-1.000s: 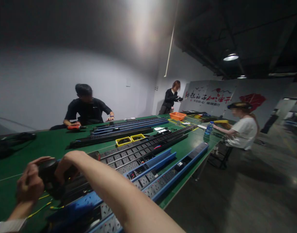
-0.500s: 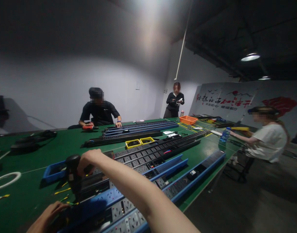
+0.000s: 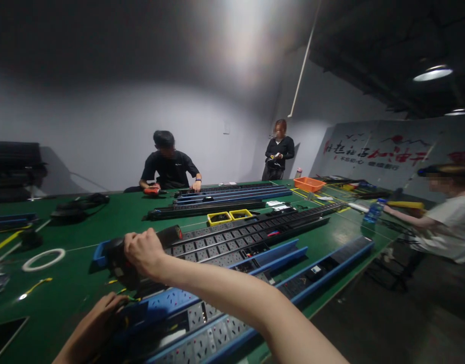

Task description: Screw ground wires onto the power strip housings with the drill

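Note:
My right hand (image 3: 145, 253) is wrapped round a dark cordless drill (image 3: 120, 260). The drill lies across its palm, over the near-left ends of the socket strips. Its base, with a red patch, sticks out to the right of my fingers. Lower down, my left hand (image 3: 103, 316) is closed at the end of a blue socket strip (image 3: 167, 303). A green-yellow wire (image 3: 131, 298) shows by its fingertips; what they grip is hidden. Another blue-edged socket strip (image 3: 220, 333) lies nearer me.
Black socket strips (image 3: 232, 242) and two yellow trays (image 3: 218, 218) lie beyond. A white ring (image 3: 43, 260) and a loose yellow wire (image 3: 37, 287) are at left. Across the green table, one person (image 3: 171, 164) sits and another (image 3: 280, 151) stands; a third (image 3: 445, 212) is at right.
The view has swung left, so things appear further right. My right hand has turned the drill, and its base now shows to the right. My left hand stays at the strip's end.

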A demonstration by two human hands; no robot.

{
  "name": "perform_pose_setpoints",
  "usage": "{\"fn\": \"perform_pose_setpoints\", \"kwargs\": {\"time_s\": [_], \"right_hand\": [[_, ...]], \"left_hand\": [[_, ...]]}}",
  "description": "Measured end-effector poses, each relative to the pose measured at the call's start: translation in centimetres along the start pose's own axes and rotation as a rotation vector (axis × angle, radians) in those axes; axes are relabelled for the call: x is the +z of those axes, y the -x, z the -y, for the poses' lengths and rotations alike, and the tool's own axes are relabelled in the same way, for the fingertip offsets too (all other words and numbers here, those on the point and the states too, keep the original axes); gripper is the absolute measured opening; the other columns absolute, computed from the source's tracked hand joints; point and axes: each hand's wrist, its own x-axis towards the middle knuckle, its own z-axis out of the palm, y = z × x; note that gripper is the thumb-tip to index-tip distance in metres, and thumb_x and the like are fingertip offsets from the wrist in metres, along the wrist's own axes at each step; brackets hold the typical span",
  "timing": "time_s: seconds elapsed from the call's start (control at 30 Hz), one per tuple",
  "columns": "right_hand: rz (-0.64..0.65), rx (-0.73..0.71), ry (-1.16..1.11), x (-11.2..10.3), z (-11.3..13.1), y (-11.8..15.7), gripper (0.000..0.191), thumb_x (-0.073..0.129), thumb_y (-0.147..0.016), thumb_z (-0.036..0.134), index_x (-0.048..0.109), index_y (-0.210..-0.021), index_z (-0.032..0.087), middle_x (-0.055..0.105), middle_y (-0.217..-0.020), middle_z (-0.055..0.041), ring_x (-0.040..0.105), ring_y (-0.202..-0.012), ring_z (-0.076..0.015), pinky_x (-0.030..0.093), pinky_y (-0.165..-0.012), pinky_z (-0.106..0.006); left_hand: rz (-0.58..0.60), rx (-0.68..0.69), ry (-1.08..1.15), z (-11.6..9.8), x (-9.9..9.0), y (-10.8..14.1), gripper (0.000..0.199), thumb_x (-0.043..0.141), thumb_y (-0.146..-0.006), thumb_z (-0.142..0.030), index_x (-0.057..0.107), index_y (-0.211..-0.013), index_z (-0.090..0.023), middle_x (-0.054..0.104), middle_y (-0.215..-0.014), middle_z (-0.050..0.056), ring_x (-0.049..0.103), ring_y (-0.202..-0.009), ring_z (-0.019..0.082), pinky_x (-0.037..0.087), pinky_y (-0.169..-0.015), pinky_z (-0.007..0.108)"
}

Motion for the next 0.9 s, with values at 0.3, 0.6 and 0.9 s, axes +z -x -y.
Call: {"fn": "perform_pose_setpoints", "kwargs": {"time_s": [0.3, 0.6, 0.9], "right_hand": [[-0.09, -0.099, -0.001, 0.6, 0.7, -0.3, 0.019, 0.036, -0.093, 0.005, 0.052, -0.104, 0.004, 0.065, -0.084, -0.0123, 0.068, -0.076, -0.0209, 0.047, -0.07, -0.035], [-0.112, -0.113, -0.033, 1.1, 0.7, -0.5, 0.017, 0.038, -0.092, 0.004, 0.052, -0.102, 0.006, 0.066, -0.084, -0.0128, 0.068, -0.077, -0.0213, 0.046, -0.072, -0.036], [-0.082, -0.125, -0.042, 0.5, -0.4, 0.0, 0.015, 0.041, -0.093, 0.007, 0.051, -0.104, 0.006, 0.068, -0.088, -0.0135, 0.068, -0.082, -0.0225, 0.047, -0.077, -0.038]], "left_hand": [[0.133, -0.032, 0.107, 0.3, -0.9, -0.1, 0.028, 0.053, -0.087, -0.045, 0.076, -0.098, -0.032, 0.073, -0.102, 0.006, 0.068, -0.099, 0.025, 0.059, -0.089, 0.032], [0.166, 0.033, 0.115, -1.0, -1.9, 0.0, 0.027, 0.056, -0.088, -0.037, 0.073, -0.107, -0.032, 0.071, -0.109, 0.005, 0.066, -0.106, 0.022, 0.056, -0.094, 0.028], [0.223, 0.004, 0.136, 0.1, -1.1, 0.1, 0.032, 0.057, -0.078, -0.024, 0.073, -0.105, -0.022, 0.072, -0.107, 0.008, 0.068, -0.1, 0.021, 0.056, -0.09, 0.029]]}}
